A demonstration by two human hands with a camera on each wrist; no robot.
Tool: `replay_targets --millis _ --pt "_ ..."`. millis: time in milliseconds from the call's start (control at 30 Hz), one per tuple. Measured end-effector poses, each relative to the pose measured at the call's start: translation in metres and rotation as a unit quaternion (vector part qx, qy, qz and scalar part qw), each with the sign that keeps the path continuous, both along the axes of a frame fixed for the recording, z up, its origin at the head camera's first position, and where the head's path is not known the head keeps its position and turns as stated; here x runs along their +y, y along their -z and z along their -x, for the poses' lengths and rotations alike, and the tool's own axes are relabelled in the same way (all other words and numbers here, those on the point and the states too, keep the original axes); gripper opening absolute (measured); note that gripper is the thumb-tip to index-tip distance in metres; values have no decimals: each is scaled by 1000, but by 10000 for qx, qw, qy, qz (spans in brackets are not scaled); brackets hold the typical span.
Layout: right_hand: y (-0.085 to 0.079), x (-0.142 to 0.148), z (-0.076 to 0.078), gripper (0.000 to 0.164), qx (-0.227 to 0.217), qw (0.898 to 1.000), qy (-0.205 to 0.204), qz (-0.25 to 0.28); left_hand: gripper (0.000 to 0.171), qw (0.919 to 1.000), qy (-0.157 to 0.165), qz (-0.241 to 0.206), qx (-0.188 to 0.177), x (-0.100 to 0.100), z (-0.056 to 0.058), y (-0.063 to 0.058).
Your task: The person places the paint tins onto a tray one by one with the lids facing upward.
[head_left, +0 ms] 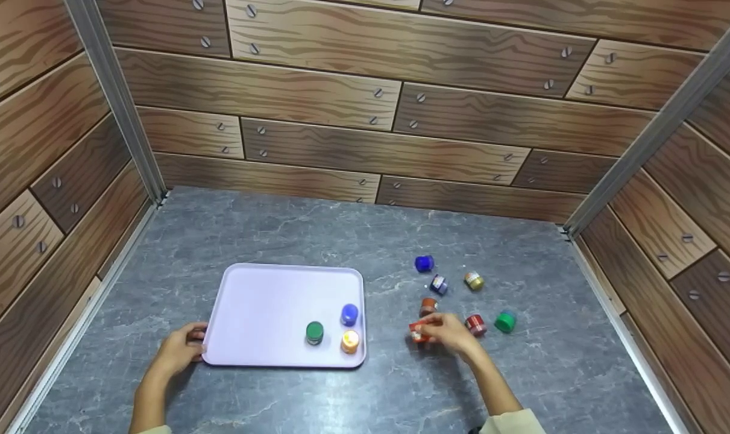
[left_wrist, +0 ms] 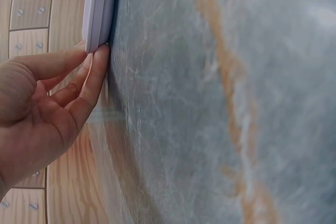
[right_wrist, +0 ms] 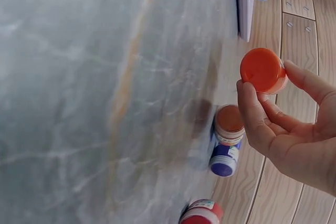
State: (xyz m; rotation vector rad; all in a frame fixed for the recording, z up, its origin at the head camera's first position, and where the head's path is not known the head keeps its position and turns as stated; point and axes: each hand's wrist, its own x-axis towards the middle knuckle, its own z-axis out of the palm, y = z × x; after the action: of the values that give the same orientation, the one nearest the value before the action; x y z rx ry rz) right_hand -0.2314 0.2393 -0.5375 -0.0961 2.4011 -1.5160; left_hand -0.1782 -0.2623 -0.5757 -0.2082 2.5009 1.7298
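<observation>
My right hand (head_left: 452, 333) pinches a small orange paint jar (right_wrist: 261, 71) between thumb and fingers, held above the table to the right of the tray. At the tray's left edge, my left hand (head_left: 179, 349) grips the rim of the pale lilac tray (head_left: 268, 313), thumb on top and fingertips beneath, as the left wrist view shows. Standing on the tray's right part are a dark green jar (head_left: 314, 333), a blue jar (head_left: 349, 314) and a yellow-orange jar (head_left: 350, 342). Close to my right hand lie a brown jar (head_left: 428, 306) and a red jar (head_left: 475, 325).
Farther back on the grey marbled table (head_left: 389, 235) lie a blue jar (head_left: 424, 263), a dark violet-blue jar (head_left: 439, 284) and a gold jar (head_left: 474, 280). A green jar (head_left: 505, 322) is at the far right. Wood-patterned walls (head_left: 316, 96) enclose the back and sides.
</observation>
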Motion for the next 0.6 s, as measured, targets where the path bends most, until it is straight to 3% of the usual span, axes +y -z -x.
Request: replay_targets --millis 600 --pt "-10 -25 17 33 190 9996 11 185 42 9999 23 -29 109 -1 -1 2"
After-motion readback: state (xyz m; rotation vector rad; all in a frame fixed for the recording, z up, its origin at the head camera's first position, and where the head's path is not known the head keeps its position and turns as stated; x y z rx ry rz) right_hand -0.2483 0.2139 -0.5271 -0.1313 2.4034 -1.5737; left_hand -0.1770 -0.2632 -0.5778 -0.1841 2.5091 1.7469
